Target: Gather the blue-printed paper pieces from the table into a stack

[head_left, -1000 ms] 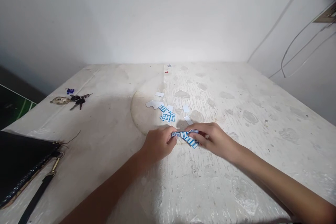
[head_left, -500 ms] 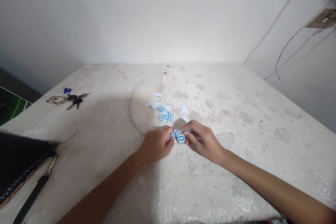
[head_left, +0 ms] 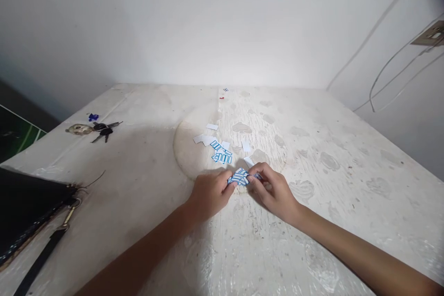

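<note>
Between my two hands is a bunch of small white paper cards with blue outlines (head_left: 239,176), overlapping at several angles. My left hand (head_left: 211,194) pinches the left side of the bunch between thumb and fingers. On the right side, my right hand (head_left: 272,189) has its thumb and fingertips closed on the cards too. Just beyond lies a loose pile of blue-outlined cards (head_left: 222,155) on the table. Plain white pieces (head_left: 208,140) lie around it, and another white piece (head_left: 248,162) is close to my right fingertips. What is printed on the cards is too small to read.
The pale table (head_left: 347,222) has a plastic-like cover and meets a white wall. On the left lie keys (head_left: 104,130) with a fob, a blue scrap (head_left: 93,117) and a black pouch (head_left: 31,212) with a strap. Tiny red (head_left: 221,98) and blue-outlined (head_left: 225,89) scraps lie at the back.
The cards between my hands have shifted from a neater, downward-hanging stack to a flatter, more fanned bunch. Both hands still grip them. The whole view has shifted slightly.
</note>
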`<state>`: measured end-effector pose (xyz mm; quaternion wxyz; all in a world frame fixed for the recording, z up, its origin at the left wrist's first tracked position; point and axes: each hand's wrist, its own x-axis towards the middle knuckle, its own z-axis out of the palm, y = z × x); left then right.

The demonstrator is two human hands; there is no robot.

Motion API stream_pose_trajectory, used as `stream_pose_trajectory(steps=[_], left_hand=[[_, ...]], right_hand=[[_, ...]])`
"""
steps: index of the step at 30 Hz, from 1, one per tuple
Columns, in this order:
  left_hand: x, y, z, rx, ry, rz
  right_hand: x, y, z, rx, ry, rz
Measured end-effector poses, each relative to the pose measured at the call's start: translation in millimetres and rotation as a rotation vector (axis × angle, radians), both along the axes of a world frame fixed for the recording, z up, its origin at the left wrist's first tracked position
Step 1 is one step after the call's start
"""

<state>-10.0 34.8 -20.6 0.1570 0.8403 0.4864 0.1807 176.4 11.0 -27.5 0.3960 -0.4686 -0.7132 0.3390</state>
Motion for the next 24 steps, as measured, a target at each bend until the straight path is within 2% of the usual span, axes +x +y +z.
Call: stream_pose_trajectory(steps=[4, 8, 19, 24], left_hand=[[0, 0, 2.5, -0.032, 0.005, 0.013], [0, 1, 2.9, -0.051, -0.012, 0.014], [1, 1, 2.1, -0.097, -0.016, 0.032], [1, 0, 2.4, -0.088, -0.026, 0.034]], right_hand=[[6, 0, 12, 0.176, -0.262, 0.079], [8, -1, 20, 0.305, -0.421, 0.178], [6, -6, 30, 0.398, -0.681, 0.194], [8, -10, 34, 0.381, -0.727, 0.181]])
